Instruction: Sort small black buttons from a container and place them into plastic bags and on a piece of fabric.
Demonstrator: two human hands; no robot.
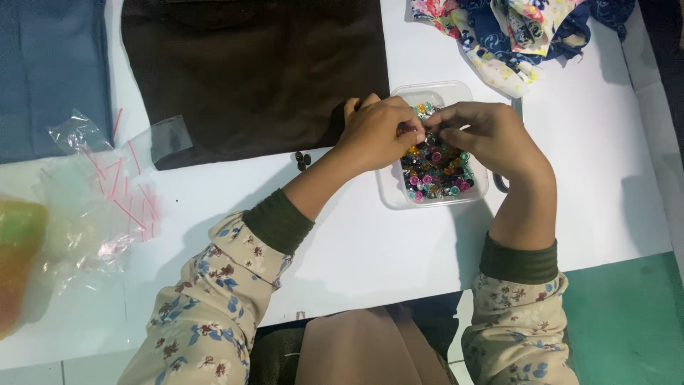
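A clear plastic tub (399, 194) of mixed coloured beads (436, 171) sits on the white table (370, 249), just right of a dark brown cloth (256, 71). Both hands meet over it: the left hand (376, 133) and right hand (484, 135) have fingertips pinched together on something tiny, too small to identify. 3 dark beads (303, 160) lie near the cloth's edge. Clear zip bags (107, 178) lie far left, floral fabric (513, 32) at the top right.
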